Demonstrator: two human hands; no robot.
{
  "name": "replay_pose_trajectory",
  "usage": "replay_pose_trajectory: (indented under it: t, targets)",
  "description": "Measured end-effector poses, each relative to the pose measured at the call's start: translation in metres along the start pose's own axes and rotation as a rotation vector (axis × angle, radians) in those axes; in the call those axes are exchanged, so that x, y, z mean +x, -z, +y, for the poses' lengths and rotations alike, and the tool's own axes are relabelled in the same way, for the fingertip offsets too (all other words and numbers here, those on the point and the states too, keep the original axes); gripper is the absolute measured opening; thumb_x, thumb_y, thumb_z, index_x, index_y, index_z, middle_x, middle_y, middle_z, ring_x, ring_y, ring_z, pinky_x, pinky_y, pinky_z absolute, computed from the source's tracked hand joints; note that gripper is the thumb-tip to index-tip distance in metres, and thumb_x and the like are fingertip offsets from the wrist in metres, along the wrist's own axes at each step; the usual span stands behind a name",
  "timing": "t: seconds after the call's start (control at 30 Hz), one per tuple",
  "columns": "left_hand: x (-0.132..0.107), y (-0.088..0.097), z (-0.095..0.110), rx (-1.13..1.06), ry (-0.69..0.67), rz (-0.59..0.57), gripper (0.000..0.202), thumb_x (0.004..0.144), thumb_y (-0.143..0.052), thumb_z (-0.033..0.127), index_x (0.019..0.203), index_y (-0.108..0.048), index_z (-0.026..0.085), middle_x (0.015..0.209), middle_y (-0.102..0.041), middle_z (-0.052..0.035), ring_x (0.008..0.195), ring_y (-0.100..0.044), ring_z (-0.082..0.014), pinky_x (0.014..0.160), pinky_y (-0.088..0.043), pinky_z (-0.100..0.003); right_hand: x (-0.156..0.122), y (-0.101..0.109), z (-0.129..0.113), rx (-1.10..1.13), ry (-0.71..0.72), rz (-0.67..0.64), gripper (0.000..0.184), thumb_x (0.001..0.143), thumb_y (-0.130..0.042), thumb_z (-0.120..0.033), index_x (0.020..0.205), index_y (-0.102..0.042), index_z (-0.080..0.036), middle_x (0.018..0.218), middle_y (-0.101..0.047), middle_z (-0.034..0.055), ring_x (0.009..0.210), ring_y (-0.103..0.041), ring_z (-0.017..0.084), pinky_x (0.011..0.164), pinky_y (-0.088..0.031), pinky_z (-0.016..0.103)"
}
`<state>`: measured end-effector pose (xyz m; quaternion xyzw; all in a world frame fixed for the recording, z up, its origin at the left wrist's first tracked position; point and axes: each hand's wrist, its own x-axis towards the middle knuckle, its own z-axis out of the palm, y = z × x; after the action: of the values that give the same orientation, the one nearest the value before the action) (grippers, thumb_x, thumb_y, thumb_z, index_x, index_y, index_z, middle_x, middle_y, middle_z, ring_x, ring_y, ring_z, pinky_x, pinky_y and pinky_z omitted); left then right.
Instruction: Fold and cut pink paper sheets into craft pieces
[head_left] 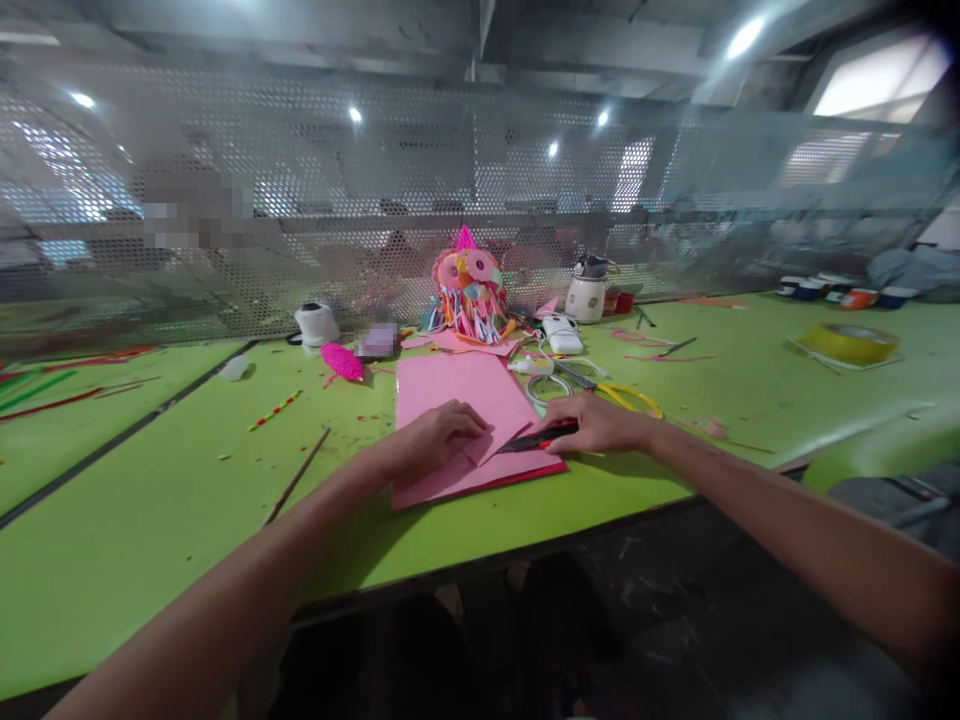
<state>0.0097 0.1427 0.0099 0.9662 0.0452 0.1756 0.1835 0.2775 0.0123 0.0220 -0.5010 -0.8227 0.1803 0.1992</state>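
Head view: left hand [444, 437], pink paper [459, 384], dark scissors [526, 440], right hand [591, 424], green tabletop [217, 545].
Left fingers bend and rest on the paper; cannot tell whether they pinch it. Paper lies flat on the tabletop, near its front edge. Right fingers wrap around the scissors' handles, tips pointing toward the left hand. Step looks like cutting; next move probably calls for steady paper, left fingers clear of the blades.

Your paper [465, 385] is plain pink, your tool [534, 438] black with some red, your table [97, 560] lime green with dark specks, plus you've got hot-pink yarn [342, 362] and a yellow tape roll [844, 343].
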Motion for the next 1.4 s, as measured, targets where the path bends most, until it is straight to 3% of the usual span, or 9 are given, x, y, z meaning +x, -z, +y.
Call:
replay_pose_trajectory:
  t: [0.47, 0.67, 1.0, 1.4]
  targets:
    - [0.000, 0.000, 0.004, 0.016, 0.002, 0.011, 0.025, 0.091, -0.050, 0.014, 0.104, -0.070, 0.020, 0.109, -0.067, -0.0080, 0.102, -0.060, -0.0168, 0.091, -0.050, -0.033, 0.001, 0.002, -0.004, -0.010, -0.038, 0.002, 0.029, 0.081, -0.067, -0.035, 0.105, -0.072, -0.019, 0.090, -0.067, 0.0044, 0.080, -0.059, 0.017, 0.071, -0.041, 0.027]
    - [0.001, 0.000, 0.002, 0.000, 0.002, 0.014, 0.023, 0.092, -0.051, 0.017, 0.102, -0.071, 0.020, 0.109, -0.067, -0.0083, 0.102, -0.061, -0.0165, 0.090, -0.050, -0.032, 0.001, 0.000, -0.007, -0.021, 0.011, 0.017, 0.031, 0.080, -0.068, -0.035, 0.107, -0.071, -0.020, 0.091, -0.068, 0.0047, 0.082, -0.059, 0.018, 0.074, -0.042, 0.029]
    - [0.002, 0.001, 0.003, 0.020, -0.005, -0.010, 0.026, 0.089, -0.050, 0.010, 0.103, -0.070, 0.019, 0.110, -0.068, -0.0081, 0.104, -0.060, -0.0168, 0.093, -0.049, -0.035, -0.005, -0.002, -0.006, 0.005, -0.021, 0.012, 0.027, 0.080, -0.069, -0.034, 0.103, -0.071, -0.021, 0.098, -0.069, 0.0047, 0.087, -0.061, 0.019, 0.077, -0.044, 0.029]
    - [-0.001, -0.005, 0.001, 0.020, -0.008, 0.076, 0.026, 0.089, -0.050, 0.012, 0.102, -0.071, 0.020, 0.109, -0.068, -0.0087, 0.102, -0.061, -0.0171, 0.091, -0.051, -0.033, 0.002, -0.003, -0.011, -0.051, 0.038, 0.053, 0.026, 0.080, -0.068, -0.033, 0.102, -0.071, -0.020, 0.094, -0.069, 0.0056, 0.086, -0.060, 0.019, 0.078, -0.042, 0.030]
